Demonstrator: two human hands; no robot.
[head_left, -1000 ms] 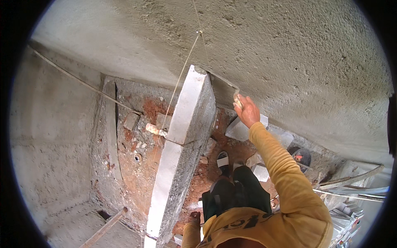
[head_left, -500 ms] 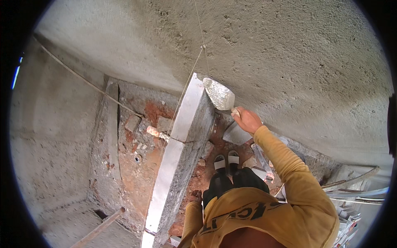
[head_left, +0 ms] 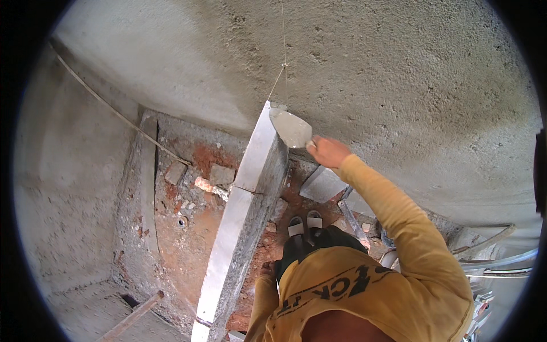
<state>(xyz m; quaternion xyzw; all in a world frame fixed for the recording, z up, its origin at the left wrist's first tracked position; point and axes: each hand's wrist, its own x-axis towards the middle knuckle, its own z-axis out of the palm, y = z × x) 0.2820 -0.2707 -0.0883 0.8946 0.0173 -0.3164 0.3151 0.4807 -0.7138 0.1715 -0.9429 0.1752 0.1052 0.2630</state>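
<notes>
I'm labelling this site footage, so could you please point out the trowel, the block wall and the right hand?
Trowel (head_left: 292, 129), head view: middle of its flat blade.
Block wall (head_left: 231, 233), head view: its pale top face.
Right hand (head_left: 331, 151), head view: back of the hand.

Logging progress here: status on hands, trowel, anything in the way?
Right hand gripping trowel; left hand low, grip unclear. Trowel blade at far end of block wall. String close by that end.

At left, a wooden bar (head_left: 132, 316) slants below what seems a pipe mouth (head_left: 182, 222).
</notes>
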